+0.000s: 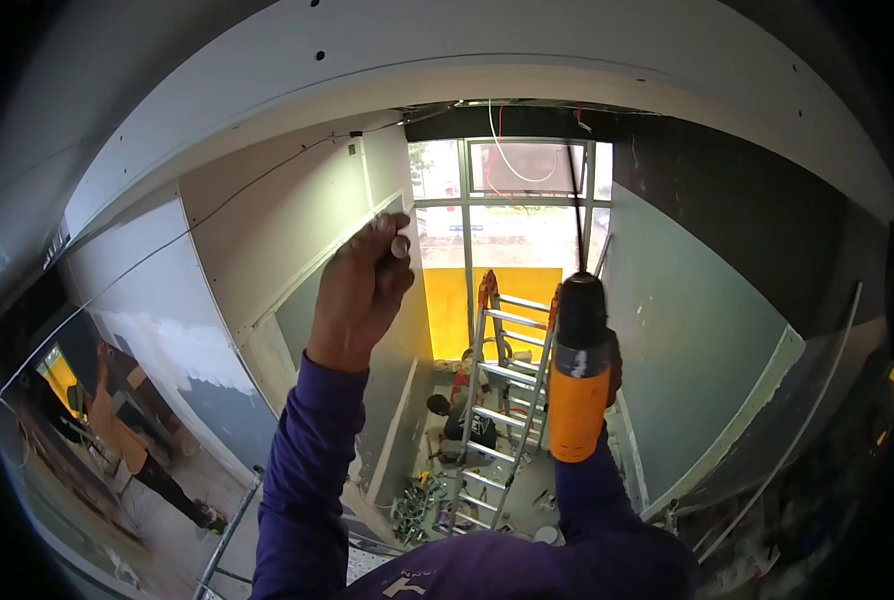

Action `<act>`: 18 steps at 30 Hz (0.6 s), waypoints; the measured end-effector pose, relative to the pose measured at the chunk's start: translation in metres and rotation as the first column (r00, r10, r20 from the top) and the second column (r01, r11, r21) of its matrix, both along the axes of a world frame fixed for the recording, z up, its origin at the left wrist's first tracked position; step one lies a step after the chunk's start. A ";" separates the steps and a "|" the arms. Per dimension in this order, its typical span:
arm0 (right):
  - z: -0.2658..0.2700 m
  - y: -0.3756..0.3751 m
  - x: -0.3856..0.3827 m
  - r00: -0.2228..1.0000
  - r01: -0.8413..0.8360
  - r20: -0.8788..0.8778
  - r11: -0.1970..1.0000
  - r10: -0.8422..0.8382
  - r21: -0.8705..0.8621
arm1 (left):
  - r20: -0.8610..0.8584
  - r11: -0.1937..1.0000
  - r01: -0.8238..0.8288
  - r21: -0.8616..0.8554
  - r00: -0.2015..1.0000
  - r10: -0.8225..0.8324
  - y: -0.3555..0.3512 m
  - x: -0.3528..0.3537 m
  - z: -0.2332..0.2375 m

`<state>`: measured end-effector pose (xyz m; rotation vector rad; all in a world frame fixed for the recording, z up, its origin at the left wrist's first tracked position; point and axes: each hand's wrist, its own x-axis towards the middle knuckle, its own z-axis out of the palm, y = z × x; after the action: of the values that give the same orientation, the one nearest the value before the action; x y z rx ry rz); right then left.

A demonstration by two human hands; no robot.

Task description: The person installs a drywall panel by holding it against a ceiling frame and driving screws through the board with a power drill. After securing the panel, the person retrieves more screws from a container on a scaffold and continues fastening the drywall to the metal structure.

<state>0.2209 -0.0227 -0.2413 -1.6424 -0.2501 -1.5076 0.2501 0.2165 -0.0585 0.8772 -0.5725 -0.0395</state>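
Held upright in front of me is an orange and black power drill (580, 390), with a long thin bit (576, 210) pointing up towards the ceiling. My right hand (615, 368) is wrapped round it, mostly hidden behind the drill body. Raised to the left of the drill, my left hand (365, 290) has its fingers curled together. Whatever the left fingers hold, if anything, is too small to make out. Both of my sleeves are purple.
A curved white ceiling panel (367, 75) spans overhead, and a loose white cable (512, 165) hangs near the window. Below stands an aluminium stepladder (489, 450). One person (464, 425) crouches on the floor beyond it; another person (122, 425) stands at far left. Metal pieces (419, 505) lie piled below.
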 end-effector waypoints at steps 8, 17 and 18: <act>-0.002 0.032 -0.015 0.977 -0.211 0.026 0.977 0.210 0.040 | 0.018 0.986 0.163 0.031 0.986 -0.164 -0.026 -0.014 0.034; -0.003 0.000 -0.024 0.972 -0.057 0.233 0.984 0.016 0.167 | -0.158 0.964 0.258 0.071 0.957 -0.244 -0.071 0.001 0.047; -0.002 -0.003 -0.026 0.978 -0.026 0.208 0.984 -0.011 0.176 | -0.159 0.963 0.252 0.094 0.959 -0.235 -0.079 0.002 0.050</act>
<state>0.1947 -0.0260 -0.2433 -1.3433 -0.2281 -1.6485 0.2518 0.1375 -0.0086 0.9018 -0.5412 -0.3616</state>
